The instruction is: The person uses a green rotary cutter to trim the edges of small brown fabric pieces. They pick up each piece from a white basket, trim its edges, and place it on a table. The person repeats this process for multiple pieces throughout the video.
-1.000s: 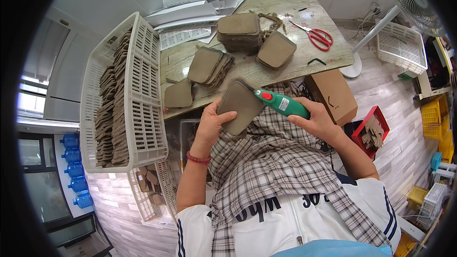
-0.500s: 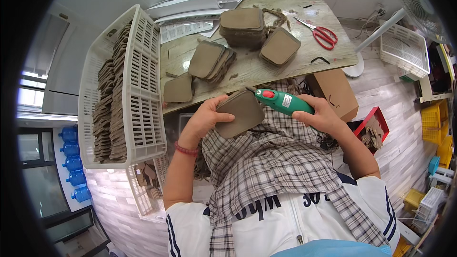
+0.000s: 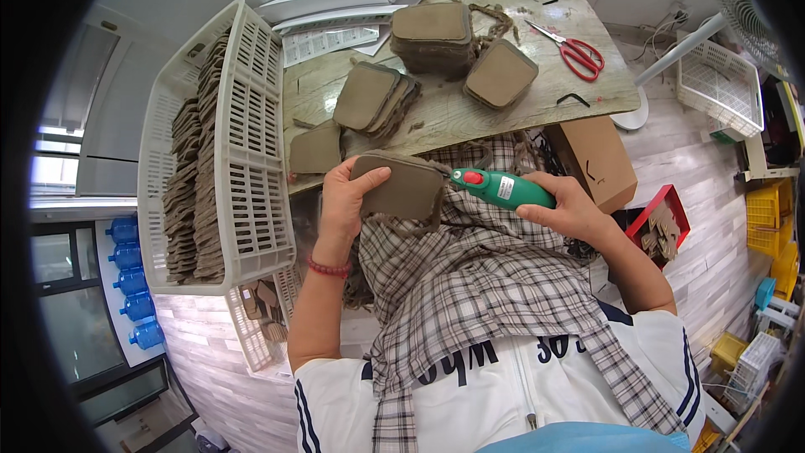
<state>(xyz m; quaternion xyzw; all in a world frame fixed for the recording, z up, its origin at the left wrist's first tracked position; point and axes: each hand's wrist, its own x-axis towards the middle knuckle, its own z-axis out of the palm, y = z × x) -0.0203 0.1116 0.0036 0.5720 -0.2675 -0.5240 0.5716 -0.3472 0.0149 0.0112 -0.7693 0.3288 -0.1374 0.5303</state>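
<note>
My left hand (image 3: pixel 345 195) grips a brown rounded-square pad (image 3: pixel 402 189) by its left side, thumb on top. Loose, fuzzy trim hangs along the pad's right and lower edges. In my right hand (image 3: pixel 563 205) is a green handheld power tool (image 3: pixel 507 190) with a red switch. Its narrow tip meets or nearly meets the pad's upper right edge; exact contact is hard to see. Both hands are above my lap, just in front of the table. A checked apron (image 3: pixel 478 277) lies beneath them.
Stacked brown pads (image 3: pixel 432 29), another pile (image 3: pixel 373 101) and red-handled scissors (image 3: pixel 579 57) lie on the table (image 3: pixel 453 127). A white crate (image 3: pixel 251 151) full of pads stands left. Right are a cardboard box (image 3: pixel 599 159), a red box of scraps (image 3: pixel 671 231) and a fan (image 3: pixel 750 21).
The pad has turned in my left hand and shifted left and slightly up, with more loose trim showing. The tool's tip has gone from the pad's top corner to its right side.
</note>
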